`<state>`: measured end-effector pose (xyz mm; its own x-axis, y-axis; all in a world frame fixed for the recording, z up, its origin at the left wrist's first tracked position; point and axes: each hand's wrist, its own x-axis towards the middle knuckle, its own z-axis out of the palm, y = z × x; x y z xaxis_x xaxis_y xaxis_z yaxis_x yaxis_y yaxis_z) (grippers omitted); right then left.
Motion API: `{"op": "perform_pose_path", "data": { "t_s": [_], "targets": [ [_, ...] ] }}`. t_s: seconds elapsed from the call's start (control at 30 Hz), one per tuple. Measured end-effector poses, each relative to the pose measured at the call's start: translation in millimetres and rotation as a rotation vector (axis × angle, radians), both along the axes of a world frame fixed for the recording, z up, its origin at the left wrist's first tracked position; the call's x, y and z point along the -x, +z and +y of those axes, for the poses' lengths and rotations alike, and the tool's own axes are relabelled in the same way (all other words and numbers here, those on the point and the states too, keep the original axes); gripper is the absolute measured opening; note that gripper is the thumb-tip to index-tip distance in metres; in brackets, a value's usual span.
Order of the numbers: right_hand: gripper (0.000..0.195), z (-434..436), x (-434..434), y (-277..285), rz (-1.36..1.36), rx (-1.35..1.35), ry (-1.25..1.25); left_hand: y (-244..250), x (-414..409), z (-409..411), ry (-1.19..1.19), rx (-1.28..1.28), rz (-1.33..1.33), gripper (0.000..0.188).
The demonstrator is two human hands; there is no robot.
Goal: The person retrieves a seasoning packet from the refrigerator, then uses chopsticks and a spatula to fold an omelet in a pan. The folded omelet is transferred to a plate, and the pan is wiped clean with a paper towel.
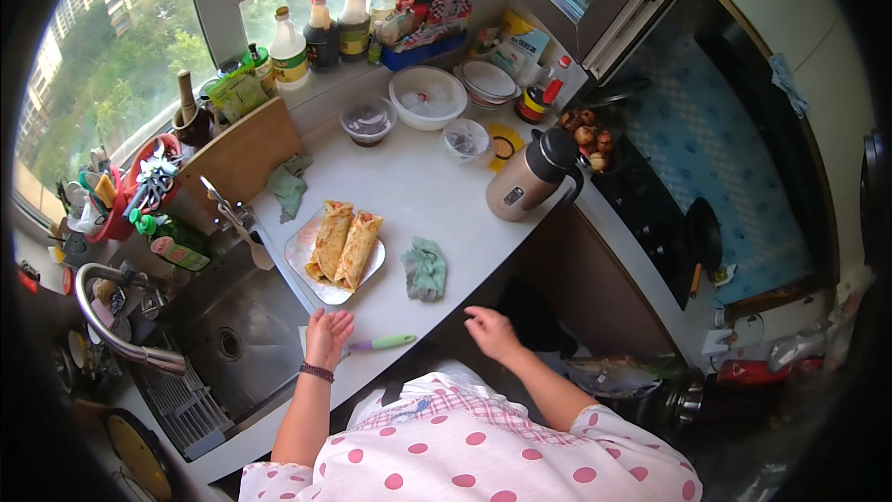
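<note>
My left hand [329, 339], with a dark beaded bracelet at its wrist, hovers at the counter's near edge by the sink, fingers apart and holding nothing. Beside it lies a knife with a green and purple handle [382, 342]; its blade is mostly hidden. My right hand [491, 332] is held past the counter's edge, empty, with its fingers loosely bent. Just beyond my left hand, two rolled filled flatbreads [357, 251] rest side by side on a white plate [300, 245]. A crumpled green and grey cloth [424, 269] lies to the right of the plate.
A steel sink [261, 314] with a curved faucet [89, 293] is at the left. A wooden board [244, 153] leans behind a second cloth [288, 187]. Bowls [428, 97] and sauce bottles [321, 35] line the back. A thermos jug [523, 178] stands near the right edge; beyond is a stove [648, 223].
</note>
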<state>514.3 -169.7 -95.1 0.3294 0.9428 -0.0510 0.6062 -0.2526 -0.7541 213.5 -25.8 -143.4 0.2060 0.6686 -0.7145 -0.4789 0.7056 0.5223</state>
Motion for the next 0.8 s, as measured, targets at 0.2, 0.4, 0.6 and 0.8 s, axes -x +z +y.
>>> {"op": "perform_pose_path", "data": {
  "t_s": [0.2, 0.4, 0.6, 0.8],
  "targets": [
    [0.03, 54, -134, 24, -0.329, -0.353, -0.269, 16, -5, -8, 0.089, -0.023, 0.076, 0.041],
    [0.041, 116, -268, 39, -0.055, -0.315, -0.362, 8, -70, -26, 0.29, -0.027, 0.033, 0.034],
    [0.011, 142, -312, 80, 0.62, 0.087, 0.057, 40, -171, -71, 0.066, 0.011, 0.015, 0.029],
    [0.008, 158, -305, 74, 0.707, -0.01, 0.083, 66, -209, -97, -0.069, 0.01, 0.143, 0.024]
  ]
}}
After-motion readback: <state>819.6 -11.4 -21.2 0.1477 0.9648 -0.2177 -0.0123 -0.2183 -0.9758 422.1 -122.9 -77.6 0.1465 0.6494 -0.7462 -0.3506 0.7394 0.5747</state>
